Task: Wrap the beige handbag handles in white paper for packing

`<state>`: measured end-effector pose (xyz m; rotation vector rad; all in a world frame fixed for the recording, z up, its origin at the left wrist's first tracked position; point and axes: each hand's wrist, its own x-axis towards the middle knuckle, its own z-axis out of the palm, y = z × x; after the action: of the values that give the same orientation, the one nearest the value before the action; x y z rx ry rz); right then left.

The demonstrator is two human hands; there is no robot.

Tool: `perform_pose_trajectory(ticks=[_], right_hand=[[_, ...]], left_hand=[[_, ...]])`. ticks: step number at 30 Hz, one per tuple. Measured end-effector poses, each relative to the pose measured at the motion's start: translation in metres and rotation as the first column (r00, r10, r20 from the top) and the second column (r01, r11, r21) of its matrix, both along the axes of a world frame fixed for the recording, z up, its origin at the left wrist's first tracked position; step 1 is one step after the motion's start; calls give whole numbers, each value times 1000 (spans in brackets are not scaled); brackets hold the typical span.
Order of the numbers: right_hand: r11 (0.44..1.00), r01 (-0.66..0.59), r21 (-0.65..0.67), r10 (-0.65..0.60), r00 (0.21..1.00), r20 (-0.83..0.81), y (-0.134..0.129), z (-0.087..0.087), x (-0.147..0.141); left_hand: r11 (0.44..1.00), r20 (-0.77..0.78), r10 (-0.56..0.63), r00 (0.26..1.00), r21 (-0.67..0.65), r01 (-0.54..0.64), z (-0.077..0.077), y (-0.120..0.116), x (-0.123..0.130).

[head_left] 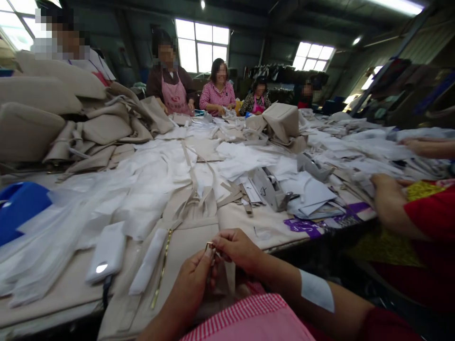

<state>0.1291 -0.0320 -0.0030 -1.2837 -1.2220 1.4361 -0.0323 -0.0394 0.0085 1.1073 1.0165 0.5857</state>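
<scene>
the step in hand looks to be fine fingertip work on a small gold-coloured buckle (209,245), held up just above the near edge of the surface (245,220), in front of the pink apron (256,319). the left hand (192,279) has its thumb and fingers together, clamped on the buckle from below and the side. the right hand (238,247) has thumb and forefinger pinched at the buckle's other side, its remaining fingers curled in; whether that pinch is on metal alone or also on a bit of strap is too small to tell. neither hand shows a gap between the gripping fingertips. a beige strip (231,277) hangs below the right hand; i cannot tell whether it joins the buckle.

as a judgement, the next move calls for the left pinch to keep the frame steady and square while the right fingertips make small adjustments without slipping off it.

just behind the hands lies a beige bag (195,234) with its handles laid away from the person. to the left are a gold-coloured zipper (162,270), a white roll (148,262) and a white power bank (107,253); a grey tape dispenser (270,189) stands farther off, to the right.
</scene>
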Motion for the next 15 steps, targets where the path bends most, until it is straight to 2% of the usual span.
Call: perform_pose_trajectory(ticks=[2, 4, 6, 11, 15], right_hand=[[988, 28, 153, -65, 968, 244, 7, -2, 13], [952, 21, 307, -169, 869, 464, 18, -5, 33], [926, -9, 378, -241, 757, 607, 30, -9, 54], [937, -46, 345, -265, 550, 792, 62, -16, 95], [947, -41, 319, -263, 472, 841, 95, -15, 111]], left_hand=[[997, 20, 37, 999, -65, -35, -6, 1, 0], [990, 49, 51, 997, -133, -44, -10, 2, 0], [983, 76, 55, 996, -180, -41, -11, 3, 1], [972, 108, 90, 990, -226, -63, -13, 6, 0], [948, 136, 128, 982, -307, -81, -16, 9, 0]])
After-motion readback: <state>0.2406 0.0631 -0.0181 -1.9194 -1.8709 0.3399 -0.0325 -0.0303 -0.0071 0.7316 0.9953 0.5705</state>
